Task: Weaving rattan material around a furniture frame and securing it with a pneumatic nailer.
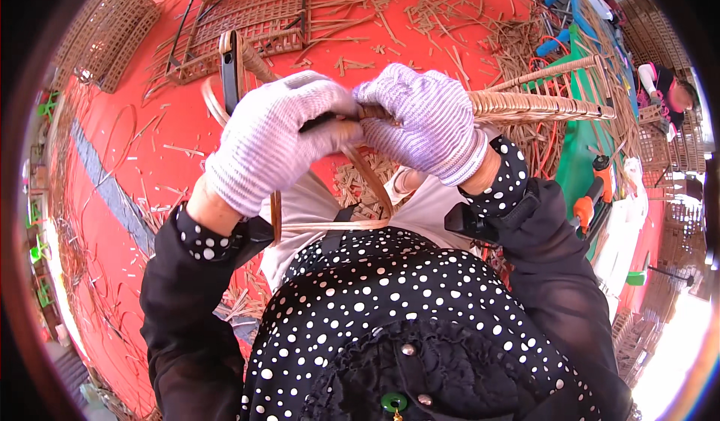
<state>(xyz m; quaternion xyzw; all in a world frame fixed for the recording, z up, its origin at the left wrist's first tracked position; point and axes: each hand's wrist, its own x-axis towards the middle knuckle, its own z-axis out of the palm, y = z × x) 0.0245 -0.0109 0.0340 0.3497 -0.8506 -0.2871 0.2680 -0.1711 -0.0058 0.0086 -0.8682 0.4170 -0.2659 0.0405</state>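
Both my hands wear striped white-and-purple knit gloves and meet over my lap at a tan wicker frame (536,106). My right hand (421,117) is closed around a bar of it, and the strip-wrapped bar runs out to the right beyond the glove. My left hand (281,132) has its fingers and thumb curled about the same piece, close against the right one; a dark gap shows between them. Beside the left glove rises a black metal bar (229,68) edged with tan cane. A loose tan strip (367,177) hangs below the hands toward my lap. The exact grip point is hidden.
A half-woven panel on a black frame (259,19) lies ahead on the red floor (112,158), among scattered cut strips. Woven baskets (124,34) stand far left. At right are a green sheet (574,166), an orange-handled tool (589,196) and another person (664,94).
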